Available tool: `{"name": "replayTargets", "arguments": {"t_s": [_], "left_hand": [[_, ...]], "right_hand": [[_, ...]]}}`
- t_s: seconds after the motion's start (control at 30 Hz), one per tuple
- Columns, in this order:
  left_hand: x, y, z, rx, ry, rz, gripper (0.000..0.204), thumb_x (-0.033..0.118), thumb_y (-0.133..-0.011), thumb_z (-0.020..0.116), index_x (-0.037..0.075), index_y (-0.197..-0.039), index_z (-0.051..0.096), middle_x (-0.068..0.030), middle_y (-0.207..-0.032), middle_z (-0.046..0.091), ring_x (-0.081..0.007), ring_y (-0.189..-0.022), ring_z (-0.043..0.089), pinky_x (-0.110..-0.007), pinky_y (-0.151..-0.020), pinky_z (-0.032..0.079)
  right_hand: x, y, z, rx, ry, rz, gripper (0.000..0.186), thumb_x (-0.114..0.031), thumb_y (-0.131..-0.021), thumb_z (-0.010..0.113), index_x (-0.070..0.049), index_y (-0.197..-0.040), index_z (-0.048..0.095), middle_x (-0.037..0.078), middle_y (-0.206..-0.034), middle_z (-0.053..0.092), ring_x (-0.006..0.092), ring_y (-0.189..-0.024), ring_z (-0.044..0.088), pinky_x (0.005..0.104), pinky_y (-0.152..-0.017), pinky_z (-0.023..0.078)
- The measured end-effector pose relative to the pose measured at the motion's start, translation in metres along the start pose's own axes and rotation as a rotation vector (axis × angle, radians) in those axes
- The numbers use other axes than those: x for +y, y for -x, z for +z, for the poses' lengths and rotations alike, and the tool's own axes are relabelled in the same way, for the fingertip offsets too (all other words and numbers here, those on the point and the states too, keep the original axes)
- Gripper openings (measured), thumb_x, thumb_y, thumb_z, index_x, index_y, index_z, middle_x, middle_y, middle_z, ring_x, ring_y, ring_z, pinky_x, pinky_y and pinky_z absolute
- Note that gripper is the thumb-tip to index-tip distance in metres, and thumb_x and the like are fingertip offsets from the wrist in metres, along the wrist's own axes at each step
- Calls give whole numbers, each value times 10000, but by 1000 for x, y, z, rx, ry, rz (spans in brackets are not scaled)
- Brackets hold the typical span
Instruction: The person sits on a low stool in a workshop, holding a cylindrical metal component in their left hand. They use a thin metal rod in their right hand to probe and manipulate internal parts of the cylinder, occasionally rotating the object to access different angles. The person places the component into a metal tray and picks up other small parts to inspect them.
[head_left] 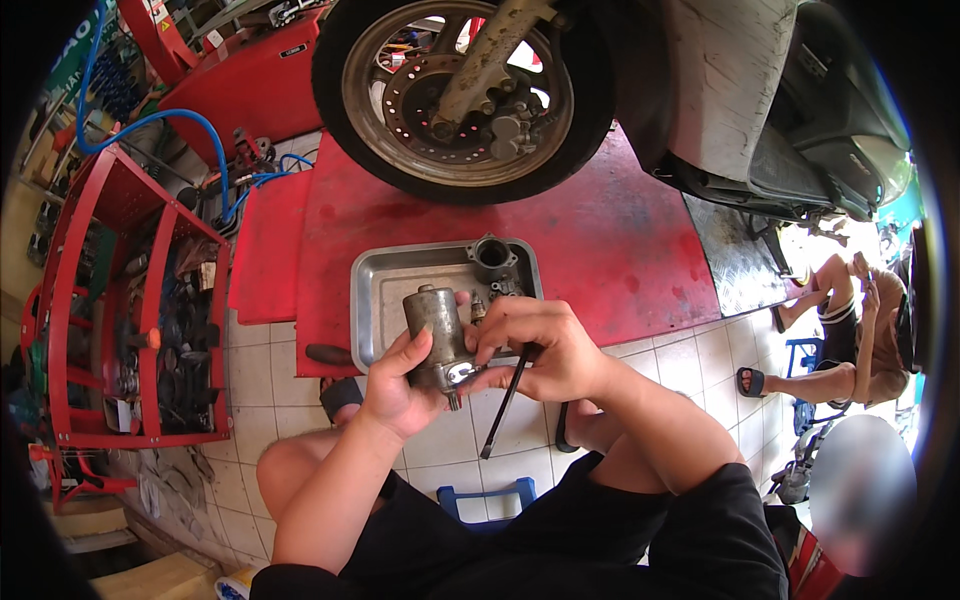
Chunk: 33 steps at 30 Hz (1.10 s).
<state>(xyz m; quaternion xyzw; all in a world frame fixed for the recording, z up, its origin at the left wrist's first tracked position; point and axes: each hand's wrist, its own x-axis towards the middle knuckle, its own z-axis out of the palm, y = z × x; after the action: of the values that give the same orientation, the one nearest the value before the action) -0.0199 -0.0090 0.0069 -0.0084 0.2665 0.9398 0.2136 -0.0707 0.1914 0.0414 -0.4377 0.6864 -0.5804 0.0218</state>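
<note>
My left hand (402, 378) is wrapped round a worn metal starter motor (433, 325), a grey cylinder with a short splined shaft pointing down toward me. Close against its lower right side is my right hand (540, 350), its fingertips pinched at the motor's shiny end piece. A slim black rod-shaped tool (511, 405) sticks out from under the right palm, slanting down and left; its exact kind is not clear. Just beyond both hands lies a metal tray (375, 266) with a round hollow metal housing (491, 256) and small metal parts (507, 287) in it.
The tray rests on a red platform (620, 235), under a scooter's front wheel (465, 100). A dark handle (328, 354) lies left of the tray. A red tool rack (160, 310) stands left; a blue stool (487, 497) shows below. Another person (865, 330) sits at right.
</note>
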Motion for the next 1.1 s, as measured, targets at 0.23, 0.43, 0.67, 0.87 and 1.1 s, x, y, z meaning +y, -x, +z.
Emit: {"name": "replayTargets", "arguments": {"t_s": [0.23, 0.43, 0.67, 0.87, 1.1], "left_hand": [[3, 0, -10, -29, 114, -23, 602, 374, -955, 617, 92, -1434, 388, -129, -1124, 592, -330, -1114, 587, -378, -758, 545], [2, 0, -8, 149, 173, 31, 507, 379, -993, 563, 83, -1383, 432, -123, -1151, 575, -337, -1155, 560, -351, -757, 548], [2, 0, -16, 145, 149, 22, 490, 383, -993, 564, 93, -1372, 456, -115, -1157, 592, -318, -1148, 564, -347, -771, 521], [0, 0, -16, 121, 124, 19, 445, 346, -994, 567, 102, -1357, 483, -117, -1144, 628, -304, -1122, 591, -385, -780, 518], [-1, 1, -13, 134, 115, 15, 454, 335, -989, 575, 96, -1364, 481, -121, -1146, 628, -324, -1123, 595, -395, -759, 515]], "right_hand": [[-18, 1, -26, 125, -281, 147, 195, -113, -949, 559, 14, -1073, 639, 83, -1112, 508, 134, -914, 489, 297, -827, 405], [-44, 2, -29, 210, -134, 66, 339, -250, -1025, 493, 50, -1119, 620, 157, -1020, 598, 245, -926, 583, 366, -879, 445], [-42, 3, -32, 127, -6, 193, 217, -149, -993, 589, 44, -1025, 684, 138, -996, 690, 269, -940, 662, 381, -829, 520], [-35, 7, -25, 272, -447, 311, 264, -209, -1043, 531, 30, -1104, 626, 115, -1054, 658, 228, -1043, 674, 330, -880, 541], [-32, 8, -28, 250, -545, 335, 311, -258, -1065, 482, 30, -1129, 580, 124, -1066, 621, 254, -1077, 675, 350, -900, 565]]}}
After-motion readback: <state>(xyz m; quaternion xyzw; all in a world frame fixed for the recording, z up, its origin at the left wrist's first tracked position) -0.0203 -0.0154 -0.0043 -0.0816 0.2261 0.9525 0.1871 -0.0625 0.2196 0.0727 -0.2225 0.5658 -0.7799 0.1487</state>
